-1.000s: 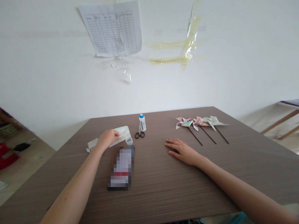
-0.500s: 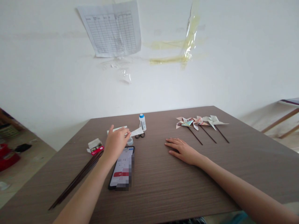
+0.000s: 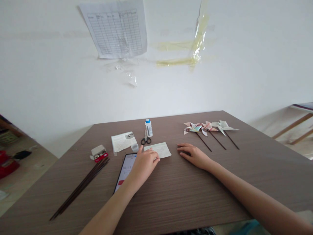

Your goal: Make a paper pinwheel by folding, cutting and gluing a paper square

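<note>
Pale paper slip (image 3: 158, 149) on the brown wood-grain table (image 3: 186, 195), left hand (image 3: 144, 166) curled half-open, fingertips resting on the slip's near edge (no firm grip visible), right hand (image 3: 195, 156) flat and empty, near paper pinwheels (image 3: 207, 128) on dark sticks

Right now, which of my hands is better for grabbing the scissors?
Probably your left hand: it lies nearer the scissors, while your right hand rests farther off, by the paper pinwheels.

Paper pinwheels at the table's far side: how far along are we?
Done: three paper pinwheels on thin dark sticks. In hand: the left hand touches a pale paper sheet; the right hand lies flat nearby. Left: a bundle of loose dark sticks and a white paper stack.
</note>
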{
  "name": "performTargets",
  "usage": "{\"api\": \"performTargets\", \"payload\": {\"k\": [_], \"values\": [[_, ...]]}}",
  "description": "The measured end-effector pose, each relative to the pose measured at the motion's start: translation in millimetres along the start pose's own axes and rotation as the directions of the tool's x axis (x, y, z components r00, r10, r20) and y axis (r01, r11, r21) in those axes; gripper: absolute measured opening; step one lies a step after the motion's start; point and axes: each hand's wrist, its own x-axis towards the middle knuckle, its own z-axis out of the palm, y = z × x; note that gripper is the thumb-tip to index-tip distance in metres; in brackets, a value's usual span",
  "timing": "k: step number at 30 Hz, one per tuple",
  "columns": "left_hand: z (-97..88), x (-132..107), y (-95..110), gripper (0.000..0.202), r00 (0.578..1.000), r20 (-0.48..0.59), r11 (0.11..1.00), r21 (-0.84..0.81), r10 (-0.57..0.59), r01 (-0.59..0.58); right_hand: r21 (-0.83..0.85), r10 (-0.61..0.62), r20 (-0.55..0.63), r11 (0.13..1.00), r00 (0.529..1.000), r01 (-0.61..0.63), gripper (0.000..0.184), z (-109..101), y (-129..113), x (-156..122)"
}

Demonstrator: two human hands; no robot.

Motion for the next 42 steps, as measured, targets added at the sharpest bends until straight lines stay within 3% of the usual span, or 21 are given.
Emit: {"api": "performTargets", "payload": {"k": [9,17,25,32,37,42], "values": [[14.5,-7.2,5.0,0.022,0.995,0.097,0.998,-0.061,0.031,-0.025,-0.05,-0.016,0.023,0.999,1.0,0.017,0.035,0.1,-3.3,1.6],[19.4,-10.6,9.0,0.02,0.991,0.109,0.992,-0.109,0.076,-0.064,-0.077,-0.026,0.026,0.997,0.999,0.028,0.041,1.7,-18.2,2.3],[18.9,-12.8,11.7,0.028,0.982,0.149,0.985,-0.143,0.118,-0.096,-0.138,-0.036,0.157,0.989,0.987,0.058,0.063,13.7,-31.9,0.5],[17.0,-12.0,10.3,0.028,0.976,0.183,0.979,-0.182,0.121,-0.087,-0.131,0.001,0.23,0.991,0.973,0.03,0.067,9.6,-31.0,1.5],[22.8,-14.0,10.4,0.033,0.987,0.087,0.98,-0.16,0.133,-0.118,-0.109,-0.007,0.226,0.994,0.974,0.032,0.063,0.6,-29.5,-1.0],[45.1,-13.1,14.0,0.051,0.997,-0.021,0.993,-0.082,0.08,-0.082,-0.117,-0.047,0.206,0.99,0.977,0.072,0.067,-0.3,-30.9,-2.6]]}}
